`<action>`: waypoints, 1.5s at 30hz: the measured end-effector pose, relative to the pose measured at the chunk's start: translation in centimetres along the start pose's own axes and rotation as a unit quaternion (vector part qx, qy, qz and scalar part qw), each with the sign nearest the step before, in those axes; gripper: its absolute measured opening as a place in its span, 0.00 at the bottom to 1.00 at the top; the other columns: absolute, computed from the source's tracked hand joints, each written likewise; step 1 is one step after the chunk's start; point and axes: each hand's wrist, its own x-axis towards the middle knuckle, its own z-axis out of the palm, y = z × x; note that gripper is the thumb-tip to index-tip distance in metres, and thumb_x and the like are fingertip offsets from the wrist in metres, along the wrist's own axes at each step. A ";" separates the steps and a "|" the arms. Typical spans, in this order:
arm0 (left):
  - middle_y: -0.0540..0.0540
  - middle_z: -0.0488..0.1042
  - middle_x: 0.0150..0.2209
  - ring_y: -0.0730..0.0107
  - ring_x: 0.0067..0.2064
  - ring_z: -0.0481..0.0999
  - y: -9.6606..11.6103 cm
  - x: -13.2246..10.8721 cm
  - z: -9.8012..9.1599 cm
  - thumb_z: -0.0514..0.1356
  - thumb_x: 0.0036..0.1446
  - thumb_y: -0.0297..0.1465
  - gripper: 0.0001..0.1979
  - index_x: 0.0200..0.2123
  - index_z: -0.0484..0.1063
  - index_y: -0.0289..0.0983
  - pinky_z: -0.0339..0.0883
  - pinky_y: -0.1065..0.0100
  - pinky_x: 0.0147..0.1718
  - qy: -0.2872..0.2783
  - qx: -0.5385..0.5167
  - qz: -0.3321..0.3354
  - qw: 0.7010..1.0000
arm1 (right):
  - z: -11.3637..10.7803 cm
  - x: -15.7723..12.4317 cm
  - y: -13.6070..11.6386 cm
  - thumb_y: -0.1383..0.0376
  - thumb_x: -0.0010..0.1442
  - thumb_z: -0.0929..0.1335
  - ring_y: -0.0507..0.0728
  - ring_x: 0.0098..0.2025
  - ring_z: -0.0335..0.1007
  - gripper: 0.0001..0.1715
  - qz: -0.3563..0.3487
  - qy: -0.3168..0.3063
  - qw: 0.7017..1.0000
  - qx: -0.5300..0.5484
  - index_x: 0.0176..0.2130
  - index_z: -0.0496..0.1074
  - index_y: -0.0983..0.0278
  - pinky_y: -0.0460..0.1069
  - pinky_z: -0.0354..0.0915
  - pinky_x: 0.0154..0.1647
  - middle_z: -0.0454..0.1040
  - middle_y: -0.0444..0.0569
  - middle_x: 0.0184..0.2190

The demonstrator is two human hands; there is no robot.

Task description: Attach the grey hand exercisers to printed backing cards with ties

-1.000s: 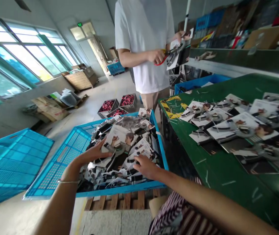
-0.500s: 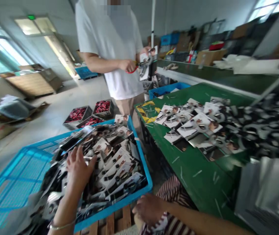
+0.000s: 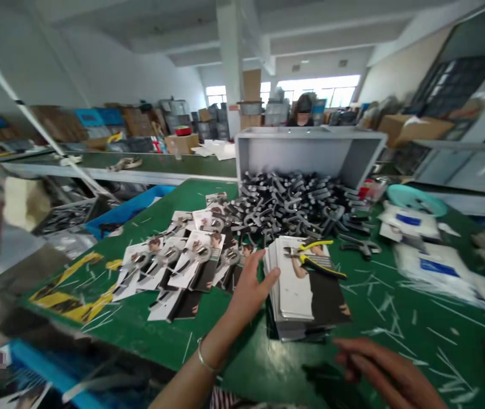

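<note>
1. Table [image 3: 259, 363], green, spreads across the foreground before us and bears what we list below.

2. Bin [image 3: 306, 150] lies on its side at the back, mouth towards us; a knock from behind could shift it forward.

3. Tool heap [image 3: 285, 204] spills from that mouth. It looks loosely tangled, so one tool pulled from low down could drag others along.

4. Carded tools [image 3: 200, 253] overlap on our left; a careless sweep might push some over the table's side.

5. Stack [image 3: 297, 295] of printed cards stands on the table straight in front of us. Its edges look uneven, so a sideways push could fan it out.

6. Left hand [image 3: 246, 289] is at the stack's left side, fingers and thumb spread; we cannot tell whether the thumb touches it.

7. Right hand [image 3: 383, 366], blurred, is near the stack's lower right corner; we cannot tell whether it is spread or pinching anything.

8. Pliers [image 3: 310, 262] rest on the stack, handles apart. Tugging the card beneath could slide them off.

9. Strips [image 3: 389, 318] litter the table on our right; one could get caught between cards.
</note>
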 end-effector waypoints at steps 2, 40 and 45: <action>0.30 0.53 0.68 0.46 0.70 0.50 -0.6 1.3 2.4 0.66 0.53 0.46 0.44 0.66 0.54 0.33 0.44 0.45 0.67 -0.052 0.024 -0.032 0.998 | -2.5 1.2 1.9 0.56 0.67 0.64 0.60 0.45 0.77 0.17 0.001 0.116 0.989 -0.089 0.54 0.72 0.50 0.55 0.74 0.46 0.78 0.49 0.47; 0.48 0.50 0.70 0.51 0.71 0.46 -1.5 0.8 4.7 0.57 0.62 0.43 0.32 0.67 0.52 0.51 0.43 0.48 0.69 -0.049 0.014 -0.112 0.992 | -17.0 12.3 26.4 0.62 0.66 0.68 0.59 0.48 0.72 0.16 0.286 0.100 0.909 -0.288 0.51 0.71 0.67 0.58 0.70 0.48 0.72 0.54 0.50; 0.49 0.52 0.69 0.50 0.71 0.47 -1.2 0.7 4.9 0.57 0.62 0.43 0.32 0.67 0.53 0.53 0.46 0.48 0.68 -0.036 0.021 -0.108 0.993 | -17.7 12.6 26.7 0.59 0.67 0.67 0.59 0.48 0.72 0.18 0.301 0.030 0.923 -0.238 0.53 0.70 0.64 0.58 0.71 0.48 0.71 0.53 0.52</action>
